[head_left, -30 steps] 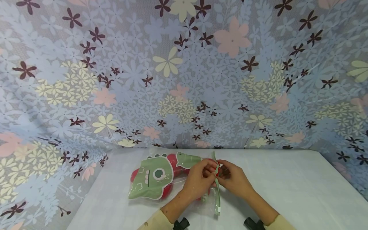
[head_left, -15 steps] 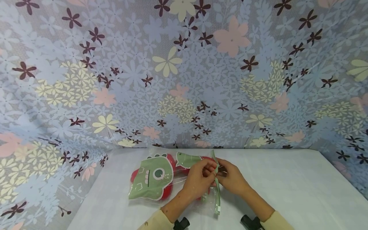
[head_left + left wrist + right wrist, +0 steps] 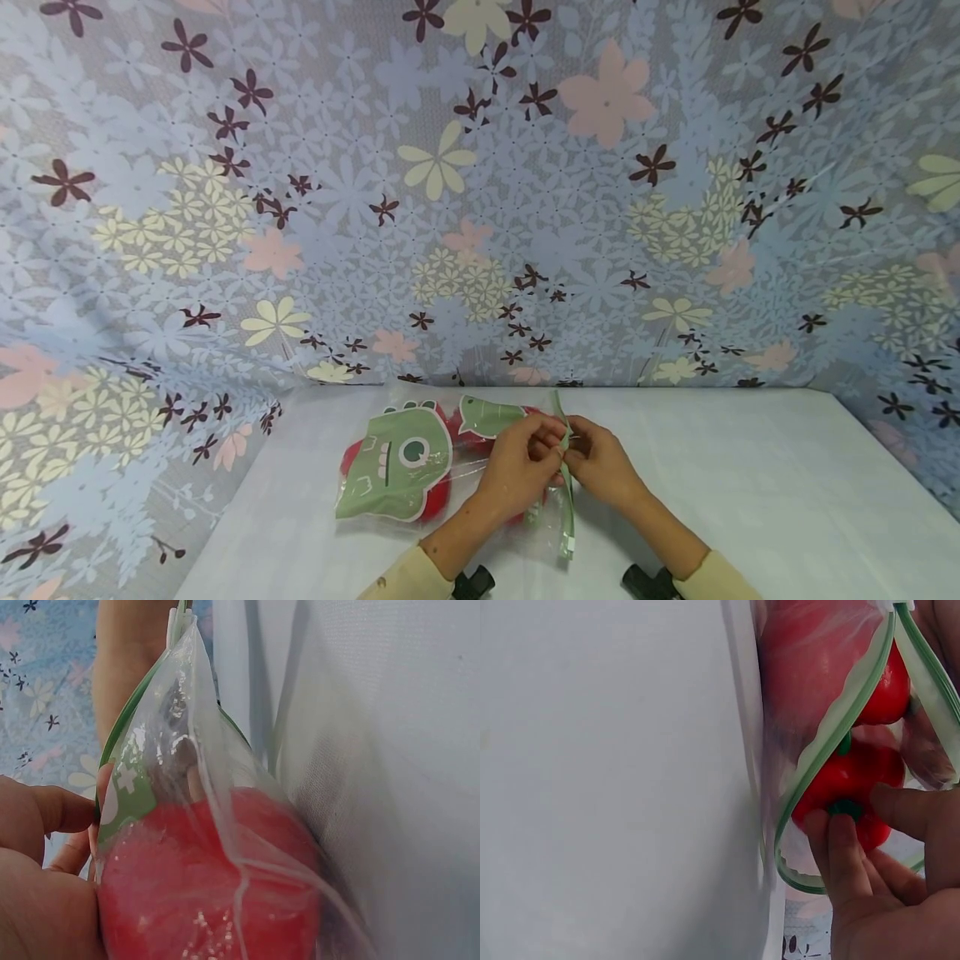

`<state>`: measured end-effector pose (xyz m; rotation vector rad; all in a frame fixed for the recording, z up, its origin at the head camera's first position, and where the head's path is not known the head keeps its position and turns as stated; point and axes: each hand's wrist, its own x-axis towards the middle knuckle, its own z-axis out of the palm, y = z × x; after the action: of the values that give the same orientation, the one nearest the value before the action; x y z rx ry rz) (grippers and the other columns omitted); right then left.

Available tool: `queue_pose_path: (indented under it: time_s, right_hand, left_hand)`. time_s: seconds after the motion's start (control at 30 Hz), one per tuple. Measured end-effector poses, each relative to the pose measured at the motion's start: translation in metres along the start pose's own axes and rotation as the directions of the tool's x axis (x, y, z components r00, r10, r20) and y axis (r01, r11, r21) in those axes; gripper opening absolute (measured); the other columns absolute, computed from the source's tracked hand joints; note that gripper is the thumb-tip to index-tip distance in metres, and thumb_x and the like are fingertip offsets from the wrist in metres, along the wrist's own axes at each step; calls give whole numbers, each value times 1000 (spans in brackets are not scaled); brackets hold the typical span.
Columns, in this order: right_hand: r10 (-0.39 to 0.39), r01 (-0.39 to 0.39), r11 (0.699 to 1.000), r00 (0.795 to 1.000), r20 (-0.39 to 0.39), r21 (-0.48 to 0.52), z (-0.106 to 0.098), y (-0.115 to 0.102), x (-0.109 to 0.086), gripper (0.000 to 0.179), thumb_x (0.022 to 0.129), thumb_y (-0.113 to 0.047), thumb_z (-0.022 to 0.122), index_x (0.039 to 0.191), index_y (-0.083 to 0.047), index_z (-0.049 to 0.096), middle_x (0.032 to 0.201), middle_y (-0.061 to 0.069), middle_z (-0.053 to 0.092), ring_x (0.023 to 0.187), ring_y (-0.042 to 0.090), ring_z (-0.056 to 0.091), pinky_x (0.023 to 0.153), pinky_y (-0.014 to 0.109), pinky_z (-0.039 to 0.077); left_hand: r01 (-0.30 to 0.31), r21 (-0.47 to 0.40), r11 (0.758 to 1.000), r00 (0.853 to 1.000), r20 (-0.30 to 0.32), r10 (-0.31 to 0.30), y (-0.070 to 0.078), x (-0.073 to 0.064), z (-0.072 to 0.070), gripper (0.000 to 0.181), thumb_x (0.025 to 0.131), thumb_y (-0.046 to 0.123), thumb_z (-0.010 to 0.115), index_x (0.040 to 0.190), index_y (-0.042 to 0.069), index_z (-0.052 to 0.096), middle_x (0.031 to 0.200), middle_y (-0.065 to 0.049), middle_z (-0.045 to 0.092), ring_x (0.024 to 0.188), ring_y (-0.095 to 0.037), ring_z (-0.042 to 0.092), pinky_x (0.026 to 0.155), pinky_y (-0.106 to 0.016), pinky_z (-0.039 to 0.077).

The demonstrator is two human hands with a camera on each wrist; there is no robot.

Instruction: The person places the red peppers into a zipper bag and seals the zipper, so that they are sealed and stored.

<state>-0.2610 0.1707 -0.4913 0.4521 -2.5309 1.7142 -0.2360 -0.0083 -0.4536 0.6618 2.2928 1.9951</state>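
A clear zip bag [image 3: 480, 487] with green monster print and a green zip strip lies on the table, its mouth to the right. My left hand [image 3: 521, 467] pinches the bag's edge near the mouth; in the left wrist view a large red item [image 3: 210, 885] bulges behind the plastic. At the parted mouth, my right hand [image 3: 885, 862] holds a glossy red bell pepper [image 3: 855, 772] between thumb and fingertips, around its dark green stem. Another red item [image 3: 889, 686] shows above it, inside the bag. From the head view the pepper is hidden by the hands.
A white cloth covers the table [image 3: 750, 483]. Behind and at both sides hangs a flowered curtain [image 3: 480, 208]. A black device [image 3: 472, 582] sits below the left wrist and another black device [image 3: 648, 582] below the right.
My right hand has shifted slightly left toward the bag's mouth. The red that showed between the hands is now out of sight in the head view. The left hand stays in place.
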Motion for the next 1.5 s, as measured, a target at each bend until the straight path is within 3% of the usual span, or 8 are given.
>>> queue_pose_path:
  time_s: [0.2, 0.33, 0.53, 0.8, 1.0, 1.23, 1.5]
  right_hand:
    - [14, -15, 999, 999, 37, 33, -2, 0, -2, 44, 94, 9, 62, 138, 8, 60, 119, 21, 71, 100, 24, 74, 66, 25, 56]
    - [35, -35, 999, 999, 38, -2, -4, 1, -3, 45, 95, 6, 64, 140, 9, 59, 125, 24, 69, 105, 30, 75, 71, 26, 58]
    - [69, -67, 995, 997, 22, -72, -7, 3, -3, 48, 96, 2, 68, 142, 9, 58, 126, 24, 68, 105, 29, 76, 75, 26, 60]
    - [67, -68, 994, 998, -20, -83, -9, 1, -5, 37, 96, -4, 73, 131, 4, 65, 121, 18, 69, 98, 24, 76, 68, 27, 59]
    - [71, -75, 991, 996, -46, -113, -12, -1, -7, 24, 97, -9, 76, 119, -3, 69, 114, 11, 71, 95, 18, 74, 72, 26, 60]
    - [102, -107, 988, 994, -50, -115, -20, -4, -13, 15, 99, -5, 72, 114, -2, 69, 100, 8, 72, 86, 16, 75, 71, 28, 61]
    - [105, -109, 987, 994, -38, -116, -24, -8, -18, 12, 97, -2, 70, 110, 1, 69, 96, 9, 74, 83, 17, 75, 71, 27, 61]
  left_hand:
    - [25, 15, 1000, 1000, 0, -25, -3, 2, -1, 21, 100, -1, 68, 120, 4, 70, 100, -5, 66, 75, -8, 65, 65, -25, 63]
    - [36, 22, 999, 999, -2, -36, -3, 1, -1, 21, 100, 1, 69, 119, 6, 70, 99, -2, 65, 75, -8, 66, 65, -24, 63]
    - [56, 13, 998, 998, -8, -56, -2, 1, 0, 20, 100, 1, 69, 118, 8, 69, 99, -1, 65, 75, -8, 66, 66, -25, 63]
    - [64, 13, 998, 998, -10, -64, -4, 3, -2, 20, 100, 2, 69, 119, 8, 69, 101, -1, 65, 77, -9, 67, 67, -25, 63]
    - [60, 14, 998, 998, -17, -60, -5, 3, -2, 22, 100, 1, 69, 121, 4, 68, 102, -5, 65, 78, -9, 66, 67, -24, 63]
    - [40, 8, 999, 999, -36, -40, -6, 5, -1, 23, 99, -2, 68, 121, 2, 67, 100, -3, 64, 77, -8, 66, 66, -25, 63]
    - [32, -11, 999, 998, -53, -33, -7, 7, -1, 21, 100, -3, 66, 119, 3, 67, 99, -4, 63, 76, -10, 66, 65, -28, 64]
